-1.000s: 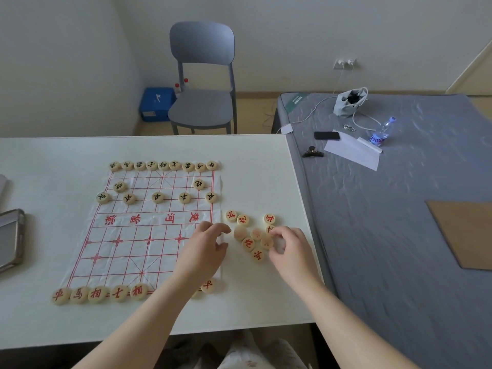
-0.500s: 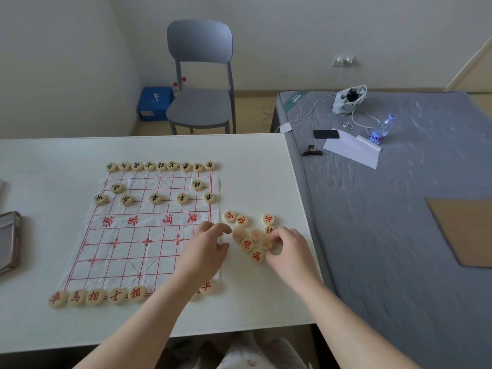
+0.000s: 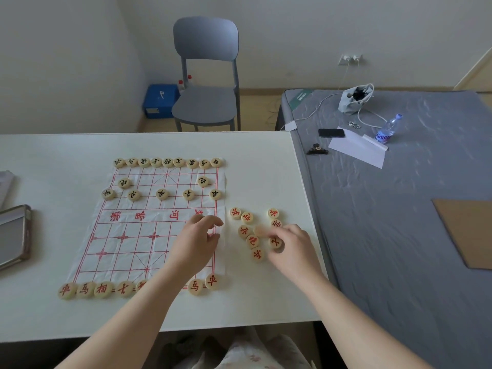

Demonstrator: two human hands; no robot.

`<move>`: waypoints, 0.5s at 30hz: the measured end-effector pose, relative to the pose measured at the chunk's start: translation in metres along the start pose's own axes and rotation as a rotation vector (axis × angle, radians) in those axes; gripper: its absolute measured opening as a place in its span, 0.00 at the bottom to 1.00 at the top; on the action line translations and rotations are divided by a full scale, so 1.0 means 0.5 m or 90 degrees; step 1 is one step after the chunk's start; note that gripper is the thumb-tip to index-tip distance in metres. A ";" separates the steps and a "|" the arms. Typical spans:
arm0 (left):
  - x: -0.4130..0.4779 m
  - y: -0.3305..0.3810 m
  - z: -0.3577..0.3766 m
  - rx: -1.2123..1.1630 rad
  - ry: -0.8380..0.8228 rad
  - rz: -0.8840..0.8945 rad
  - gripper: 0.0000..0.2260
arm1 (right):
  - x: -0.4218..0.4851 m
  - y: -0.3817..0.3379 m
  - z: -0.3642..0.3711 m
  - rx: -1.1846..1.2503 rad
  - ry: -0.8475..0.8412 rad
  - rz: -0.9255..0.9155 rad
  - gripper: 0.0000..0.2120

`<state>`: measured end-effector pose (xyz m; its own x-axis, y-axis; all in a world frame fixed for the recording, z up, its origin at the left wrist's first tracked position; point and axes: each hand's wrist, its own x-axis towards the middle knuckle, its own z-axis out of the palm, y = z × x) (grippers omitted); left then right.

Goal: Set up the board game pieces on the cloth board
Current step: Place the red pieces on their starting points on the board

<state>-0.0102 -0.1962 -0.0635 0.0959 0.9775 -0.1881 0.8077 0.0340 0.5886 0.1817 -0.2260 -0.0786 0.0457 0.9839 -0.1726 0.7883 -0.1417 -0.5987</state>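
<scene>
The white cloth board (image 3: 138,246) with red grid lines lies on the table. Black-lettered pieces (image 3: 162,194) fill its far rows. Red-lettered pieces (image 3: 102,288) line the near edge, and my left forearm hides part of that row. A loose pile of red pieces (image 3: 247,217) sits just right of the board. My right hand (image 3: 295,251) pinches one red piece (image 3: 275,242) at the pile's right side. Over the board's right edge hovers my left hand (image 3: 197,246), fingers loosely curled, with nothing seen in it.
A phone (image 3: 13,235) lies at the table's left edge. The grey mattress (image 3: 399,209) right of the table holds a black phone (image 3: 331,132), paper, a water bottle (image 3: 387,129), a pouch and a brown card (image 3: 471,233). A grey chair (image 3: 206,75) stands behind the table.
My right hand's fingers moved into the pile's right side and closed on a red piece. My left hand stayed at the board's right edge.
</scene>
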 end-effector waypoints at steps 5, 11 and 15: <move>-0.002 -0.009 -0.015 0.007 0.001 -0.006 0.12 | 0.000 -0.013 0.008 -0.001 0.009 -0.007 0.15; -0.014 -0.006 -0.008 0.004 -0.014 0.008 0.12 | -0.013 -0.013 0.010 -0.025 0.044 0.011 0.14; -0.014 0.003 0.006 0.011 -0.023 0.022 0.12 | -0.018 -0.006 0.005 -0.051 0.081 0.048 0.09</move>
<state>-0.0081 -0.2036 -0.0638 0.1449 0.9696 -0.1970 0.8134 -0.0033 0.5817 0.1774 -0.2346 -0.0771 0.1802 0.9773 -0.1117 0.8257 -0.2120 -0.5227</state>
